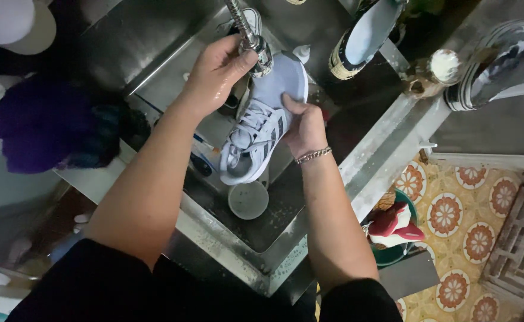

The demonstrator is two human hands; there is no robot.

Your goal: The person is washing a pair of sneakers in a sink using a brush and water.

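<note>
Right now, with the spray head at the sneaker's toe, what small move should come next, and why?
Probably sweep the spray head in the left hand down toward the laces: it sits at the toe of the grey sneaker, which the right hand holds over the sink.

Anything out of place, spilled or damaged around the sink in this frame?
Nothing looks damaged. The left hand grips the spray hose head over the grey sneaker, held by the right hand. Two other shoes lie on the steel sink's rim.

Dim overall, with light falling from above. Glare streaks the stainless steel sink's rim [369,161]. The left edge sits dark and blurred.
</note>
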